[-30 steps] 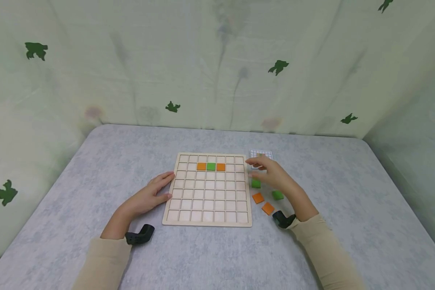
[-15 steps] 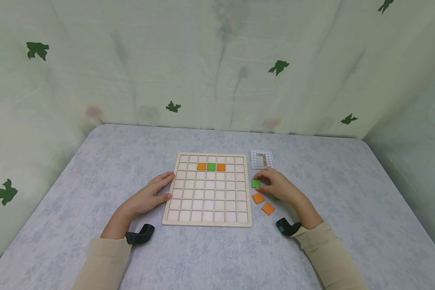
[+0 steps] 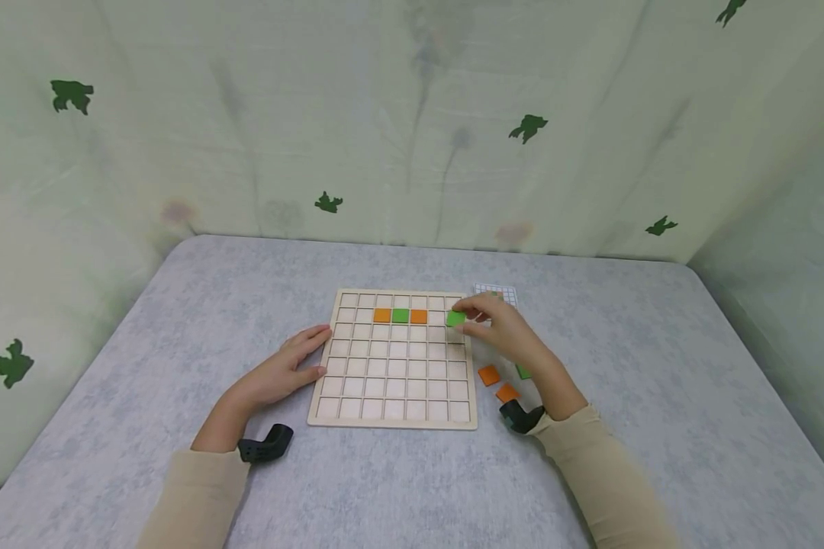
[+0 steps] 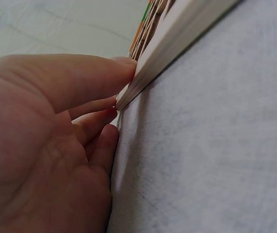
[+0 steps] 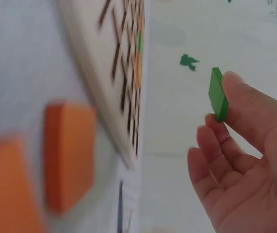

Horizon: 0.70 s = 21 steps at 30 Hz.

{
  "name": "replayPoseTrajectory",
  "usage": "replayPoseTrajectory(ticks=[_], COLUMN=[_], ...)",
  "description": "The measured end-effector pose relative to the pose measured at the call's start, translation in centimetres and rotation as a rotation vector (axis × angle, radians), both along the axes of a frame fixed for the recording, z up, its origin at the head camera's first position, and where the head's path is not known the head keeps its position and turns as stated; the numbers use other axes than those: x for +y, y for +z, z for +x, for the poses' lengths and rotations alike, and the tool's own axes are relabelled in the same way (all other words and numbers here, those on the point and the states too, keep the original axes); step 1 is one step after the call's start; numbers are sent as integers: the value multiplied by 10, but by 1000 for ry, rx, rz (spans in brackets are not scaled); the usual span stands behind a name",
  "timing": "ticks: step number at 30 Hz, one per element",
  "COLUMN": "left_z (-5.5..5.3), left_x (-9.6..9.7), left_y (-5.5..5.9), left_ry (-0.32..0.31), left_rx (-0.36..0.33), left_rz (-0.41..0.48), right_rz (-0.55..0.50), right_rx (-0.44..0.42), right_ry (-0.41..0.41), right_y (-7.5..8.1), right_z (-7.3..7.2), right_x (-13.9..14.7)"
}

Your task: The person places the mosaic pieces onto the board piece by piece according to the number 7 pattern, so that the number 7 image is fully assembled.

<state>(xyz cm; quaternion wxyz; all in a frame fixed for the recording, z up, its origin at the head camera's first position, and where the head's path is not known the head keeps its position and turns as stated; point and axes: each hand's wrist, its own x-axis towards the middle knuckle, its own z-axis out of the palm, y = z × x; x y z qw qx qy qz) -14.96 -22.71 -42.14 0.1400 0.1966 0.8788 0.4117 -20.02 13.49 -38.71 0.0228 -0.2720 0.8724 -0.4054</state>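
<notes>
A square wooden grid board [image 3: 387, 367] lies on the table. In its second row from the far side sit an orange tile [image 3: 382, 315], a green tile [image 3: 400, 316] and another orange tile [image 3: 419, 316], side by side. My left hand [image 3: 281, 374] rests at the board's left edge, thumb and fingertips touching its side in the left wrist view. Between thumb and fingers, my right hand [image 3: 508, 329] pinches a green square tile [image 5: 218, 94]. In the head view that tile overlaps the right end of the same row; the right wrist view shows it held up above the board.
Right of the board lie two loose orange tiles [image 3: 489, 375] and a green tile [image 3: 523, 371], partly hidden by the right forearm. A printed grid card [image 3: 496, 289] lies beyond the right hand, mostly covered by it. Fabric with green bird shapes hangs behind the table.
My right hand went down to the loose green tile beside the board, took it, and carried it left and away over the board's right side. The left hand stayed put.
</notes>
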Motion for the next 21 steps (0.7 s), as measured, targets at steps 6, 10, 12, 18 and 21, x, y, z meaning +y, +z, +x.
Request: replayPoseTrajectory(ticks=[6, 10, 12, 18, 21], left_z=[0, 1, 0, 0, 0], left_x=[0, 0, 0, 0, 0], left_y=[0, -1, -1, 0, 0], left_ry=[6, 9, 8, 5, 3], left_rx=[-7, -15, -15, -3, 1], left_rz=[6, 10, 8, -5, -7], right_rz=[-126, -174, -191, -121, -43], right_rx=[1, -47, -65, -144, -139], right_ry=[-15, -40, -44, -67, -59], right_y=[0, -9, -14, -30, -34], right_z=[-8, -11, -12, -13, -13], right_x=[-31, -46, -50, -53, -54])
